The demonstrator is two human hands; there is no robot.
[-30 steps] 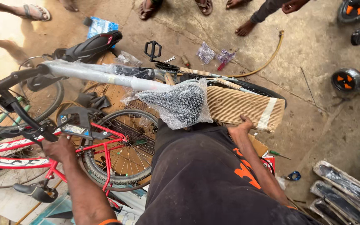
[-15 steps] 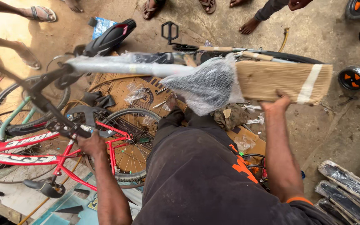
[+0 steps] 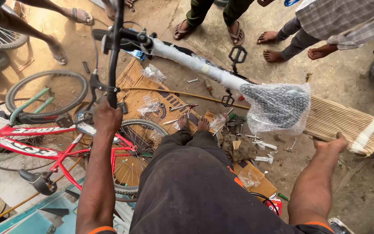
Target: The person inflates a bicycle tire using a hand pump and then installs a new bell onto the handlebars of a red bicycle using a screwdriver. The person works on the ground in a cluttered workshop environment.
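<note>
Dusty workshop floor (image 3: 360,190) below, strewn with tools. Left hand (image 3: 107,116) clamped on handlebar (image 3: 112,56) at 10 o'clock; right hand (image 3: 330,144) under cardboard-wrapped end (image 3: 347,123) at 3. Wrapped bicycle frame (image 3: 195,64) held aloft: stiff, probably heavy, awkward.

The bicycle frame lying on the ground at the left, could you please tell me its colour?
Red bicycle frame, with white lettering; the head view shows it best.

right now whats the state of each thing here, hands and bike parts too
left hand: closed around the black handlebar, holding it up
right hand: gripping the edge of the cardboard wrap
frame: lifted off the ground, tube wrapped in white foam
bubble wrap: bunched around the frame
red bike: lying on its side
flat carton: spread on the ground, tools scattered on it
</note>
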